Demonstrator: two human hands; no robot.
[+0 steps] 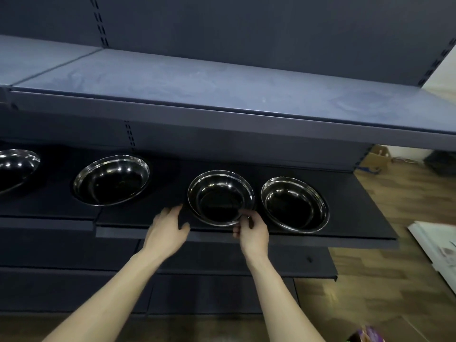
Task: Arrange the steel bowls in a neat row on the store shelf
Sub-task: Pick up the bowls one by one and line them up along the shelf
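Several steel bowls stand in a line on a dark shelf (357, 218). The middle bowl (220, 197) sits near the shelf's front edge, and my right hand (252, 229) pinches its near rim. My left hand (168, 229) hovers open just left of that bowl, fingers spread over the shelf edge, not touching the bowl. To the right stands another bowl (294, 204) of like size. A larger bowl (111, 180) sits further left, and another large bowl (16, 167) is cut off by the left border.
A dusty blue-grey shelf (222, 82) overhangs the bowls from above. Lower dark shelves (246, 265) jut out beneath my arms. At right lie a wooden floor, a cardboard box (375, 160) and white sheets (439, 250).
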